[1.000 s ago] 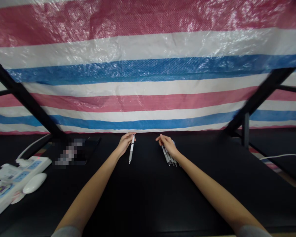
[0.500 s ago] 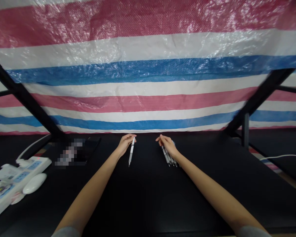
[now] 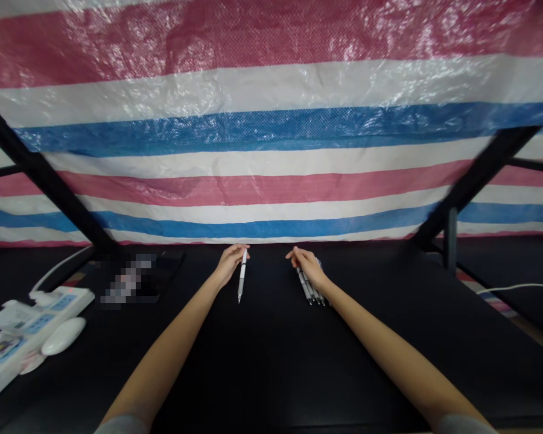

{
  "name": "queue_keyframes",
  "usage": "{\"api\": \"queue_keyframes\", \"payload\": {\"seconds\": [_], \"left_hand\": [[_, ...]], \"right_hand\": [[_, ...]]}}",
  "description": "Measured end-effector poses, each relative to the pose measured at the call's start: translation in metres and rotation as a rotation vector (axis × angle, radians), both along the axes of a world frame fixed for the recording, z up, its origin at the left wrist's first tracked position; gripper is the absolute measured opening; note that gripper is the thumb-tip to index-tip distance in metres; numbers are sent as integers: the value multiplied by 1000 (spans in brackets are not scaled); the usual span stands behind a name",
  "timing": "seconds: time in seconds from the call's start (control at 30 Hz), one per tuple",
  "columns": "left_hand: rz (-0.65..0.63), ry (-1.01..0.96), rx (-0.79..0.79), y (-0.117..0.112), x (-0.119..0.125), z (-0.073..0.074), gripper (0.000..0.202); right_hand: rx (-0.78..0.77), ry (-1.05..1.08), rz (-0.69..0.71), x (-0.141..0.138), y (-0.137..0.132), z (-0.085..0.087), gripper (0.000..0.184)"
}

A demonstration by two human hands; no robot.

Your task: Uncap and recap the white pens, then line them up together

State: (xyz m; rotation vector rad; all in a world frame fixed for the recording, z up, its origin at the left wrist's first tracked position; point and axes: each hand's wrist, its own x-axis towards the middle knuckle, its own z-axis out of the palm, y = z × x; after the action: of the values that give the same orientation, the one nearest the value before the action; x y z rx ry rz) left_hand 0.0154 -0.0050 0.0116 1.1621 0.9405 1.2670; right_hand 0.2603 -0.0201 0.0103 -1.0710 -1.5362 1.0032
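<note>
My left hand [image 3: 231, 261] is closed in a pinch on the upper end of a white pen [image 3: 241, 277] with a grey grip. The pen slants slightly, its metal tip toward me. To the right, my right hand [image 3: 306, 264] is curled over several similar pens [image 3: 308, 288], with thumb and forefinger pointing left. Those pens lie close side by side, grey grips and tips showing below the palm. Their upper ends are mostly hidden by the hand, so how firmly it grips them is unclear.
Both hands are over a black tabletop [image 3: 262, 361]. At the left are a white power strip [image 3: 36, 328], a white computer mouse [image 3: 64, 336] and a blurred-out item [image 3: 131, 280]. Black frame bars [image 3: 475, 175] stand at both sides before a striped plastic sheet [image 3: 271, 163].
The tip of the pen in my left hand has swung slightly right and up, making the pen more upright. My right hand and its pens look unchanged.
</note>
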Motion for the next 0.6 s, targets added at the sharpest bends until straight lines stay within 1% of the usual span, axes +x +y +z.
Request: {"api": "queue_keyframes", "payload": {"seconds": [0.33, 0.6], "left_hand": [[-16, 20, -12, 2, 0, -2, 24], [-28, 42, -13, 2, 0, -3, 24]], "right_hand": [[-16, 29, -6, 2, 3, -3, 54], [-48, 143, -20, 1, 3, -3, 54]]}}
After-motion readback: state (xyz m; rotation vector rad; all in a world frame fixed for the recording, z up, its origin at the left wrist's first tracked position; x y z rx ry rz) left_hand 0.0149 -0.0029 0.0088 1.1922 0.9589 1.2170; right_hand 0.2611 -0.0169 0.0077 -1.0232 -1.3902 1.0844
